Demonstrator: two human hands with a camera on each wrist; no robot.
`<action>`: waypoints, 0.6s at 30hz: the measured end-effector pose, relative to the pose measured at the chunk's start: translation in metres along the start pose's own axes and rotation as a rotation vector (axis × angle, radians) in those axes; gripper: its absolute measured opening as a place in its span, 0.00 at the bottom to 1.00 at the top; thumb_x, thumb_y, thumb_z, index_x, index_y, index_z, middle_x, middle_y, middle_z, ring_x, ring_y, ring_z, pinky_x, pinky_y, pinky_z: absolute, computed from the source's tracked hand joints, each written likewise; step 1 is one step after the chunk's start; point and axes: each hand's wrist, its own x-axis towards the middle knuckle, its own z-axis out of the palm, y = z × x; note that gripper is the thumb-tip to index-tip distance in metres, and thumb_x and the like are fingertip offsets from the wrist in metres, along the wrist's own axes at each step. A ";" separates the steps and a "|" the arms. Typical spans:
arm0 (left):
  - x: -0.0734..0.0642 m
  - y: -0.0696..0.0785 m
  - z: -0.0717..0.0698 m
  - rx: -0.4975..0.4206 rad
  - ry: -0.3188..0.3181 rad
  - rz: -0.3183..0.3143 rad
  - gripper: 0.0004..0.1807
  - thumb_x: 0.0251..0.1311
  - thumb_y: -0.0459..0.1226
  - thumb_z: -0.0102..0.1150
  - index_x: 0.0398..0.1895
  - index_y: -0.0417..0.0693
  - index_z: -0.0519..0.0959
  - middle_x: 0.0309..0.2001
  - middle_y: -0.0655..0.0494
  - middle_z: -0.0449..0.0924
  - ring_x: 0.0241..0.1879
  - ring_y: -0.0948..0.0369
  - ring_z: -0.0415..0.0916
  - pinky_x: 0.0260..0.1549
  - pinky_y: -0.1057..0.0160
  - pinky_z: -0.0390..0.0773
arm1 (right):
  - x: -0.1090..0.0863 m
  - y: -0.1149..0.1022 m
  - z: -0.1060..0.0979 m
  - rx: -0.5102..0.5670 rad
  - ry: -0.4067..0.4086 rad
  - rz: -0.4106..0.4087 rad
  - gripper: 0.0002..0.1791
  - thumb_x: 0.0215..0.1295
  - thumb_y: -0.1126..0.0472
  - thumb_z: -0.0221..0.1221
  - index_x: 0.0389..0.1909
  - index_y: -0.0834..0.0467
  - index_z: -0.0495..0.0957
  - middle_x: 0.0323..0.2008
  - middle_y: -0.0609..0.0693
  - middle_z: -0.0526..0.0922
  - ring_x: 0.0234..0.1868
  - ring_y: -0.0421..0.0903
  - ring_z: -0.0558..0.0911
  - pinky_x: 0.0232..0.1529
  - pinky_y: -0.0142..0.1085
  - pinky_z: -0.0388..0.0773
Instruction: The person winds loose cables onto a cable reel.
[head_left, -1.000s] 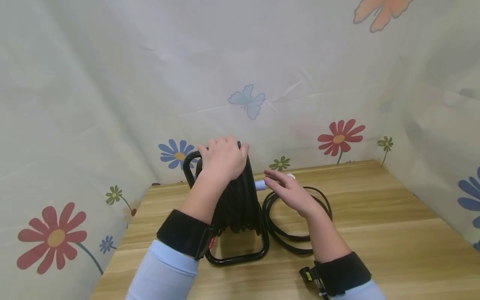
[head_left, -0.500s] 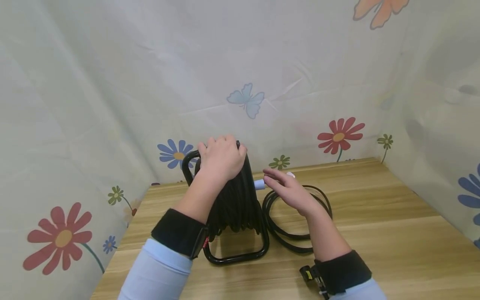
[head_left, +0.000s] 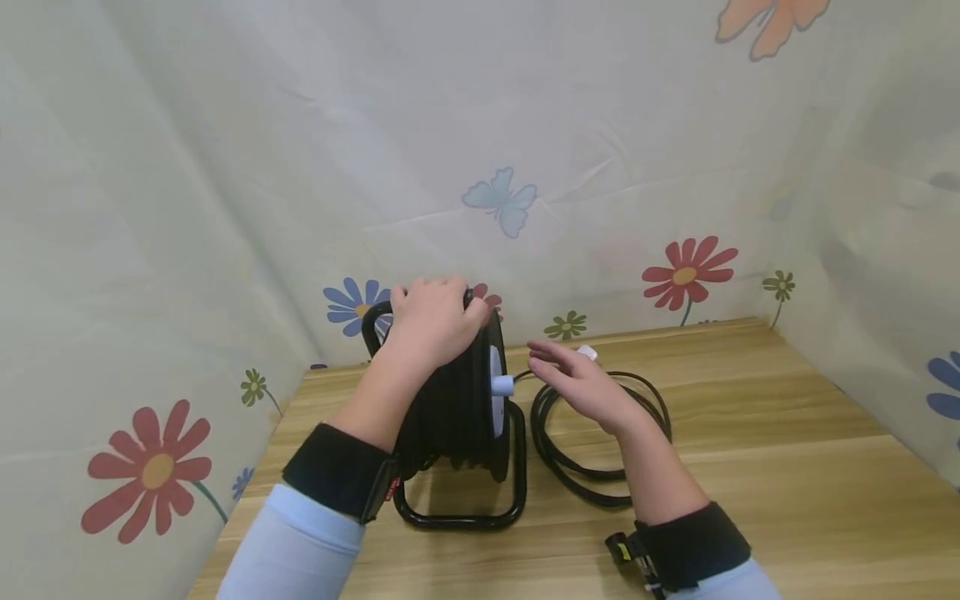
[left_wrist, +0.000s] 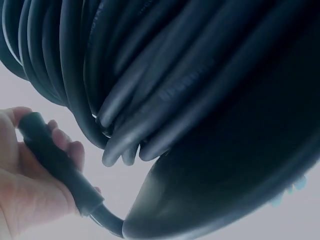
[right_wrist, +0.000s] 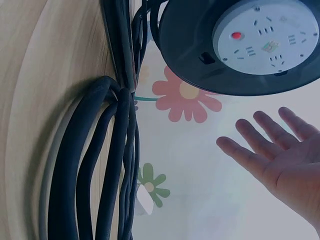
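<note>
Legible text: none.

Cable [left_wrist: 186,80] — pale printed characters along several turns; blurred, wording unreadable.
Left strap [head_left: 341,471] — small red tag [head_left: 392,488] with light lettering at the edge; too small to read.
Right strap [head_left: 693,546] — attached black device [head_left: 617,547] bearing a yellow label [head_left: 623,551]; any wording too small to tell.
Socket panel [right_wrist: 252,55] of the reel [right_wrist: 187,55], white, round: small yellow-green sticker [right_wrist: 270,47] near the middle; content unclear.
</note>
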 end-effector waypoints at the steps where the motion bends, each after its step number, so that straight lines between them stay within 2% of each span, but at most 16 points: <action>1: -0.001 -0.003 0.000 -0.007 0.005 0.011 0.25 0.69 0.55 0.34 0.57 0.53 0.73 0.54 0.54 0.75 0.51 0.51 0.64 0.53 0.38 0.56 | 0.000 0.000 0.000 0.002 0.002 0.004 0.30 0.70 0.40 0.50 0.68 0.47 0.62 0.65 0.49 0.67 0.62 0.47 0.66 0.58 0.55 0.65; 12: -0.004 -0.026 -0.001 -0.049 0.048 0.102 0.32 0.65 0.65 0.38 0.54 0.55 0.77 0.51 0.56 0.79 0.51 0.51 0.68 0.52 0.38 0.55 | 0.001 -0.002 0.005 -0.011 -0.026 -0.013 0.32 0.69 0.42 0.52 0.69 0.49 0.60 0.65 0.52 0.66 0.63 0.47 0.65 0.59 0.53 0.65; 15: -0.004 -0.032 -0.001 -0.065 0.062 0.137 0.29 0.65 0.64 0.40 0.48 0.55 0.80 0.45 0.58 0.81 0.47 0.52 0.69 0.51 0.38 0.56 | 0.001 -0.004 0.004 -0.014 -0.026 -0.015 0.32 0.69 0.43 0.53 0.70 0.49 0.59 0.65 0.52 0.65 0.64 0.49 0.64 0.59 0.54 0.65; 18: -0.003 -0.037 -0.002 -0.091 0.068 0.183 0.24 0.66 0.62 0.43 0.37 0.57 0.80 0.34 0.62 0.81 0.43 0.55 0.70 0.49 0.40 0.57 | 0.002 -0.005 0.005 -0.016 -0.028 -0.017 0.32 0.69 0.43 0.54 0.70 0.48 0.59 0.66 0.52 0.65 0.64 0.49 0.64 0.59 0.54 0.65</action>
